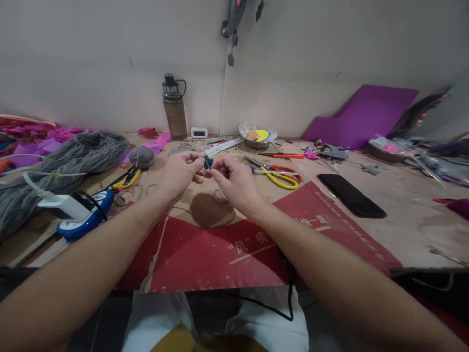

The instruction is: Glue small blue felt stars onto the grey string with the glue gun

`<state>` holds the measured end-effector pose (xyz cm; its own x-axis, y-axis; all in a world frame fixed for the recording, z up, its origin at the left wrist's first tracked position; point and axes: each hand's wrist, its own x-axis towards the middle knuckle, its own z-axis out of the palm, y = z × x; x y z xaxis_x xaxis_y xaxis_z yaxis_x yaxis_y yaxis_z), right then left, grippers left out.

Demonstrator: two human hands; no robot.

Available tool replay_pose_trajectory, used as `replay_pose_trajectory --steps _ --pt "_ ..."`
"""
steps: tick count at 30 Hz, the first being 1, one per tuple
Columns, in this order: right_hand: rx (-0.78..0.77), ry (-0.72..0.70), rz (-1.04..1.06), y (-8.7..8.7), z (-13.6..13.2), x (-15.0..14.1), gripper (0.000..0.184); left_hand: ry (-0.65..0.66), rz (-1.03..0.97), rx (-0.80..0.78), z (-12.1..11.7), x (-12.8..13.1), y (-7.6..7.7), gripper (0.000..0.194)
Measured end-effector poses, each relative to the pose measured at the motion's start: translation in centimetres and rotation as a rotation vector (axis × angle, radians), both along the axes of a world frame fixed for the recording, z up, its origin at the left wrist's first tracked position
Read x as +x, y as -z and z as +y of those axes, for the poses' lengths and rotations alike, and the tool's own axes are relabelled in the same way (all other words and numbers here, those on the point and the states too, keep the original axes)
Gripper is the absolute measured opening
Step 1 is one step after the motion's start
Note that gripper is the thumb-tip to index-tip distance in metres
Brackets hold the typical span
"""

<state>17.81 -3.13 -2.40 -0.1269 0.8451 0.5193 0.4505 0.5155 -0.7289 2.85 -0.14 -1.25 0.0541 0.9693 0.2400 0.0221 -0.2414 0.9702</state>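
Over the middle of the cardboard, my left hand [183, 171] pinches a small dark blue-grey piece [208, 162] between thumb and fingertips. My right hand [236, 183] is closed on the same piece from the other side, fingertips almost meeting those of the left. Its exact shape is partly covered by the fingers. Below the hands a thin grey yarn strand [230, 215] loops across the cardboard. Just right of my right hand lie scissors with yellow handles [280, 180] and a screwdriver-like tool with a blue handle end [271, 171].
Grey yarn skeins [84, 156], a grey yarn ball [142, 157] and a blue power strip [88, 215] lie left. A bottle [175, 110] and small clock [199, 132] stand behind. A phone [350, 194] lies right. Red printed cardboard [205, 259] reaches the front edge.
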Motion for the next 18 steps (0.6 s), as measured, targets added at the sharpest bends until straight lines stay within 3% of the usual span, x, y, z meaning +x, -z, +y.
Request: replay_pose_trajectory --steps 4,11,18 --pt "0.037 -0.025 0.000 0.5 0.5 0.0 0.014 -0.038 -0.076 0.036 -0.1 0.1 -0.4 0.002" --pt "-0.004 -0.037 -0.056 0.6 0.6 0.1 0.015 0.009 -0.251 -0.052 0.0 0.2 -0.8 0.010" --pt "-0.035 -0.150 -0.161 0.6 0.3 0.0 0.018 -0.031 -0.261 -0.046 0.9 -0.6 -0.4 0.005"
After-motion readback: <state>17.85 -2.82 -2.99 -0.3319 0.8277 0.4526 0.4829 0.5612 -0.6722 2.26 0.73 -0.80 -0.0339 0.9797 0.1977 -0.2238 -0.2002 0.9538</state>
